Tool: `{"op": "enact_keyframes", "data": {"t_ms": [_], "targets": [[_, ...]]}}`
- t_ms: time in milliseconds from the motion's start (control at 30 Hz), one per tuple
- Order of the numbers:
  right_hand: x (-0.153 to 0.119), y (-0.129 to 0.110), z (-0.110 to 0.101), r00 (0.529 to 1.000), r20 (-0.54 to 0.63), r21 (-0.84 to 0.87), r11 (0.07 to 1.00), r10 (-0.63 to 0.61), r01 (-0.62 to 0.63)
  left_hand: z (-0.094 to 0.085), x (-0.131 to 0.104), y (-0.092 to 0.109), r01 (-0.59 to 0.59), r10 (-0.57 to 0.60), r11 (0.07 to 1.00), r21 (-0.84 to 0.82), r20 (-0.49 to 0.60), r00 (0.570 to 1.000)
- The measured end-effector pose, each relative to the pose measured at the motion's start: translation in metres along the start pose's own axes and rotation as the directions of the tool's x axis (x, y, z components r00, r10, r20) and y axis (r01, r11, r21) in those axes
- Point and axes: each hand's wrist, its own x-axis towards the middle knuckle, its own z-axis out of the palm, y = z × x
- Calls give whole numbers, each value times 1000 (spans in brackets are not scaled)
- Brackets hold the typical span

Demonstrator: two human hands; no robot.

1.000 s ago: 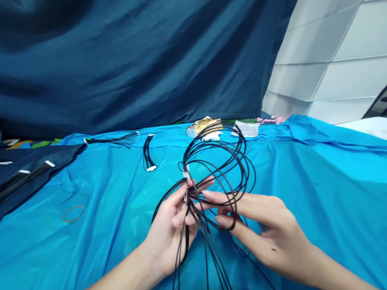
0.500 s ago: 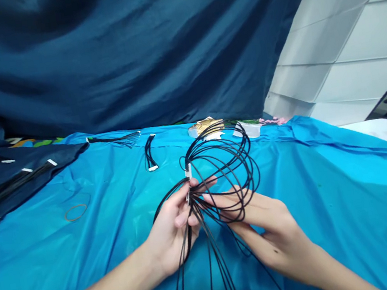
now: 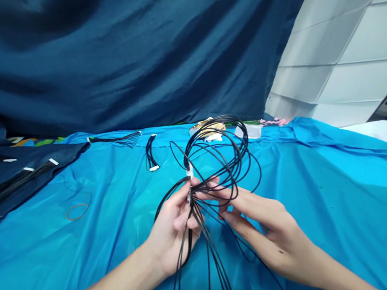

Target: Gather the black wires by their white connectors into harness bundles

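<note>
A bundle of thin black wires (image 3: 242,139) loops up and to the right from a white connector (image 3: 189,170) at the centre. My left hand (image 3: 177,226) pinches the bundle at a second connector just below, and loose wires hang down past its fingers. On the right, my right hand (image 3: 264,222) has its fingers among the lower part of the loops, with thumb and forefinger apart. Whether a wire lies between its other fingertips is hard to make out.
Short black cables with white connectors lie behind, one at centre (image 3: 151,154), another (image 3: 115,140) farther left. A rubber band (image 3: 77,212) rests on the blue sheet (image 3: 113,197). Dark cloth at left bears more cables (image 3: 12,186). Gold wrapping (image 3: 212,125) and a clear box (image 3: 250,130) stand behind.
The wire loops are gathered more tightly toward the top, with a few strays apart. My right hand's thumb and fingers have spread, and its fingertips have shifted slightly.
</note>
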Motion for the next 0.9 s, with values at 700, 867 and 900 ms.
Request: {"op": "enact_keyframes", "data": {"t_ms": [700, 867, 900], "targets": [[0, -4, 0, 987, -53, 231, 963, 154, -138, 0, 0, -1, -126, 130, 943, 309, 7, 991], [1, 1, -2, 969, -52, 290, 932, 243, -218, 2, 2, 0, -208, 218, 906, 368, 15, 976], [1, 3, -2, 965, -62, 330, 917, 256, -222, 2, 2, 0, -229, 238, 897, 377, 25, 971]]}}
